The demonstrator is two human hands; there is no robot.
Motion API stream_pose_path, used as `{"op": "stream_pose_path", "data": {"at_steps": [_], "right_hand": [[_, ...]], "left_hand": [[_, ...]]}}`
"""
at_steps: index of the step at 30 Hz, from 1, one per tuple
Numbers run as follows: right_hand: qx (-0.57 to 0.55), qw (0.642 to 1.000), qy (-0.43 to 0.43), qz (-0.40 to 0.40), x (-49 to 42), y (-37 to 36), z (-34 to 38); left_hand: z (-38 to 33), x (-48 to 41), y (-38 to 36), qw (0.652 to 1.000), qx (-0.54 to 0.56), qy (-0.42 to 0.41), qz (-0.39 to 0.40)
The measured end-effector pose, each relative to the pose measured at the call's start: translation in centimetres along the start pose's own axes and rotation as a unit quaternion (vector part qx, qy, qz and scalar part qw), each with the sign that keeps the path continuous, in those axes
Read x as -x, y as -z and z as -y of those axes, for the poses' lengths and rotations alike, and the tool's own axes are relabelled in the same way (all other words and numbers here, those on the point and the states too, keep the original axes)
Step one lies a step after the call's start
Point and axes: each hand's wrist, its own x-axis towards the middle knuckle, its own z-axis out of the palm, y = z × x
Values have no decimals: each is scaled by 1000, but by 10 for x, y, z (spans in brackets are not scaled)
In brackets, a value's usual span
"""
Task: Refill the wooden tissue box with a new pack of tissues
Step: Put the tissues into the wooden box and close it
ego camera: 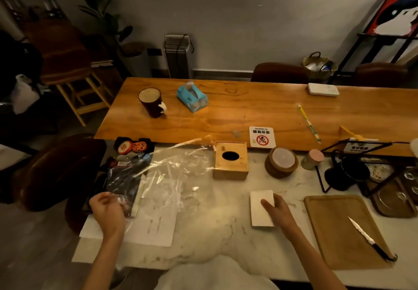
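Your left hand (pixel 107 208), lower left of frame, pinches the edge of a clear plastic wrapper (pixel 172 167) w/ curled fingers; wrapper fans up toward centre. Your right hand (pixel 277 208), lower right of centre, rests on a white tissue stack (pixel 260 210) lying flat on the marble counter (pixel 214 221), thumb on top. Wooden tissue box (pixel 230 160) sits upright at centre, oval slot up, beyond & apart from the stack. Knife (pixel 371 237) lies on the tray (pixel 334 233), lower right.

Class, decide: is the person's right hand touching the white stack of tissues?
Touching. The head view shows the right hand lying on the white stack of tissues, thumb across its top.
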Motion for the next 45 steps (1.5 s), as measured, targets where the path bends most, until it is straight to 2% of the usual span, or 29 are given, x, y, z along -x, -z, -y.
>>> {"op": "stream_pose_path", "data": {"at_steps": [4,6,9,13,15,17,19,20,21,22,23,24,25,27,29,32,34,35,37,38,40,42,45], "right_hand": [[71,997,20,-15,-2,-4,-1],[114,993,15,-19,-6,-6,-1],[182,983,-3,-29,-9,-6,-4],[145,989,-10,-15,0,-8,-3],[133,991,-4,-16,0,-8,-5],[134,991,-2,-23,0,-7,-5],[163,986,16,-44,2,-8,-6],[182,981,39,-61,3,-9,-7],[206,973,68,-79,7,-10,-6],[242,960,104,-97,11,-11,-6],[289,941,142,-106,14,-13,-5],[338,920,169,-106,15,-16,-6],[378,904,177,-94,17,-18,-8],[431,887,157,-56,15,-23,-11],[442,887,132,-26,12,-25,-11],[329,925,179,-57,15,-26,6],[191,960,193,-72,17,-27,34],[123,974,179,-61,15,-30,51],[12,992,121,-11,-1,-37,83],[-40,995,85,17,-13,-40,94],[-127,989,38,65,-43,-49,103],[-157,982,26,98,-65,-56,103],[-158,980,30,119,-53,-65,110]], "left_hand": [[-8,-11,9,985,110,54,-120],[-6,-8,7,970,160,110,-143],[7,6,-6,955,211,191,-85],[22,26,-26,932,246,250,-85],[29,28,-29,930,234,274,-76],[33,24,-28,947,169,268,-57],[22,32,-28,968,88,195,-133],[13,39,-29,980,42,106,-161],[9,46,-31,987,-27,-21,-157],[9,51,-34,975,-114,-142,-126],[14,52,-39,944,-202,-245,-84],[20,50,-46,908,-290,-299,-37],[31,44,-52,875,-356,-327,11],[48,37,-62,829,-443,-329,87],[51,38,-75,821,-469,-305,111],[34,45,-100,825,-462,-296,135],[13,56,-129,820,-419,-325,214],[4,58,-146,830,-378,-301,278],[-10,59,-182,856,-289,-174,392],[-16,58,-199,858,-257,-106,432],[-22,55,-231,861,-186,0,473],[-24,55,-252,859,-102,88,494],[-26,53,-255,854,-46,144,498]]}}
